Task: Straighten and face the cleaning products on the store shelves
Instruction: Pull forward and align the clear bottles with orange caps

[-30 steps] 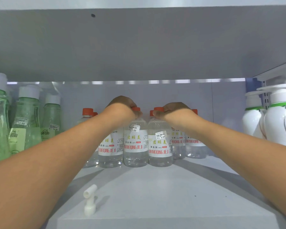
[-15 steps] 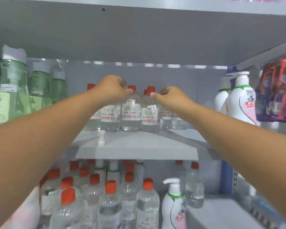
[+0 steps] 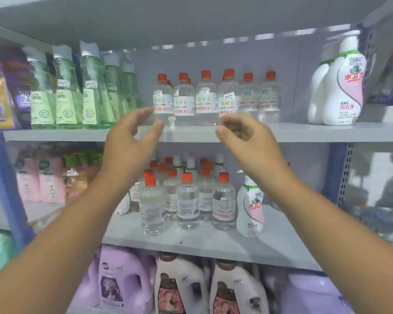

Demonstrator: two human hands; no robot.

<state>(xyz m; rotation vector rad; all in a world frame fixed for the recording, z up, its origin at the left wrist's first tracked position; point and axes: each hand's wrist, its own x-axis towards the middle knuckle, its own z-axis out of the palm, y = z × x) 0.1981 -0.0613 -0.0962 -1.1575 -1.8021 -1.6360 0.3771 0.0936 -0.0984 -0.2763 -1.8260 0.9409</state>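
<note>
Progress appears partial. The clear bottles with orange caps (image 3: 216,97) on the upper shelf (image 3: 55,134) stand upright in a front row set well back from the edge, labels mostly facing out; this group reads as largely faced, though it is not pulled forward. A small white pump part (image 3: 172,121) stands loose on that shelf in front of the row and probably needs removing.

The left hand (image 3: 129,141) is raised in front of the shelf edge with fingers spread and relaxed, holding nothing. The right hand (image 3: 243,137) is beside it, fingers loosely curled, also empty. Neither hand touches a bottle.

Remaining work is judged to lie on the middle shelf (image 3: 213,243). The orange-capped bottles there (image 3: 186,200) stand in an uneven cluster, several with labels turned sideways or backward. One white bottle (image 3: 250,207) stands among them at the right, and another white bottle (image 3: 123,206) leans at the left.

The green bottles (image 3: 66,91) at upper left stand in a fairly even row. The white bottles (image 3: 340,87) at upper right stand upright, labels outward.
</note>
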